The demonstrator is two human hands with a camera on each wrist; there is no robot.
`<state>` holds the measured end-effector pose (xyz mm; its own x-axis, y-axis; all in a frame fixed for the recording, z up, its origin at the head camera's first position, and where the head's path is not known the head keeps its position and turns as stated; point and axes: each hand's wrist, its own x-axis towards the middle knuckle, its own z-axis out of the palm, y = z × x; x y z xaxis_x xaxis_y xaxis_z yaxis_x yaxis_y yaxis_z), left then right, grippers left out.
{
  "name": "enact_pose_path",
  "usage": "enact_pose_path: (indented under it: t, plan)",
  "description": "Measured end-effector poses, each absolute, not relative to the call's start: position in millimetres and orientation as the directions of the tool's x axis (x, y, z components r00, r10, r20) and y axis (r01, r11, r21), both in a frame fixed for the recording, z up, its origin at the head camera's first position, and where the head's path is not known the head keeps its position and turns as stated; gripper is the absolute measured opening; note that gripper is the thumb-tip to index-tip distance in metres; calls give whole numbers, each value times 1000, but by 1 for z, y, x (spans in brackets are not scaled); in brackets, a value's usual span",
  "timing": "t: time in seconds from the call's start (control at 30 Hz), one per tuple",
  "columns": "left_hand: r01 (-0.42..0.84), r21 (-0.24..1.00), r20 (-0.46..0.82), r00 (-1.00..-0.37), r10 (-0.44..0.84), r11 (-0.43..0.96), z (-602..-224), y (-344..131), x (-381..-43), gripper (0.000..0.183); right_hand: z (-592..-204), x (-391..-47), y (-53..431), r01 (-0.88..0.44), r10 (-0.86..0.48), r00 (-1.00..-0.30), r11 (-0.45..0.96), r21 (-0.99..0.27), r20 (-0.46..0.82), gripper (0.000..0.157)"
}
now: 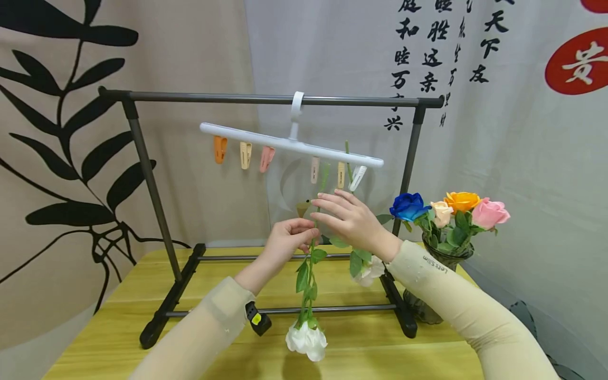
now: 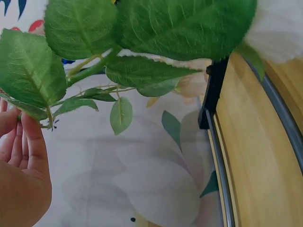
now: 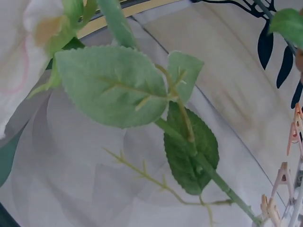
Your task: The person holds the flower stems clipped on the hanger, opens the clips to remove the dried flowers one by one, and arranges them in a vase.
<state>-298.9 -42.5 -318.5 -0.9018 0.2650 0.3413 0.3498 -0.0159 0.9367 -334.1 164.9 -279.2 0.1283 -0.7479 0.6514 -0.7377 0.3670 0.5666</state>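
Note:
Head down in the head view, a white artificial flower (image 1: 306, 341) hangs from its green leafy stem (image 1: 310, 274). My left hand (image 1: 280, 243) pinches that stem between thumb and fingers, as the left wrist view also shows. Just above, my right hand (image 1: 351, 219) reaches with extended fingers beside the upper stem; whether they touch it I cannot tell. Over both hands is a white clip hanger (image 1: 266, 140) with several coloured clothespins, including a white clothespin (image 1: 357, 178) at its right end. Partly hidden behind my right forearm, a second white flower (image 1: 368, 272) hangs upside down.
A dark metal rack (image 1: 199, 97) carries the hanger and stands on a wooden table (image 1: 228, 353). At the right, a glass vase (image 1: 446, 258) holds blue, peach, orange and pink roses. Behind is a printed cloth backdrop (image 1: 332, 53).

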Motion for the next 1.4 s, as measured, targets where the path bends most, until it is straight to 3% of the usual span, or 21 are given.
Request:
enact_pose_path:
  t: [0.37,0.63,0.87,1.17,1.4]
  plan:
    - [290,957,281,-900,334,-22,-325,-42,-293,19,-285,-336,167,-706,-748,259,285,648,611,12]
    - [269,963,260,-882,393,-33,-318,-54,-292,30,-284,-331,170,-707,-732,295,266,656,614,13]
    - [307,952,297,-902,313,-19,-302,-65,-306,29,-270,-317,179,-734,-655,307,299,610,690,17]
    - [313,950,306,-919,248,-12,-302,-41,-331,27,-240,-303,189,-832,-403,284,348,432,870,16]
    - [379,925,371,-896,243,-17,-297,-13,-348,34,-223,-298,197,-905,-199,165,359,229,966,9]
